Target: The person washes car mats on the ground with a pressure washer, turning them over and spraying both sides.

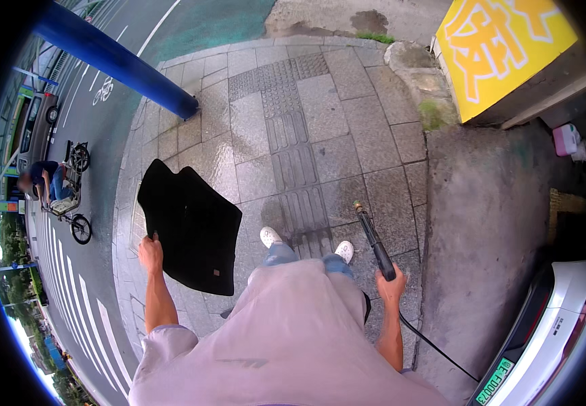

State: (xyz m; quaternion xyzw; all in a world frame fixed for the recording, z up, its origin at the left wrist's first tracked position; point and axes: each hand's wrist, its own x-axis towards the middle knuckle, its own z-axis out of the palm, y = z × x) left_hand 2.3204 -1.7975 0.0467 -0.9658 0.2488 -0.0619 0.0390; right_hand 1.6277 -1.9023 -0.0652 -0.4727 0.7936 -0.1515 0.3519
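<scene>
A black car floor mat (188, 227) hangs over the paving at the left, gripped along its left edge by my left hand (150, 254). The mat has a notched, irregular outline and a small pale tag near its lower corner. In my right hand (391, 283) is a pressure washer gun (375, 240), its dark barrel angled up and to the left, with a brass-coloured tip. My fingers close round its rear end. A thin black hose (435, 344) trails from below that hand toward the lower right.
A white car (570, 304) stands at the lower right. A yellow sign panel (499, 47) is at the upper right, near a pink and white container (566, 140). A blue post (130, 64) rises at the pavement's left edge. On the road, a person rides a bicycle (69, 196).
</scene>
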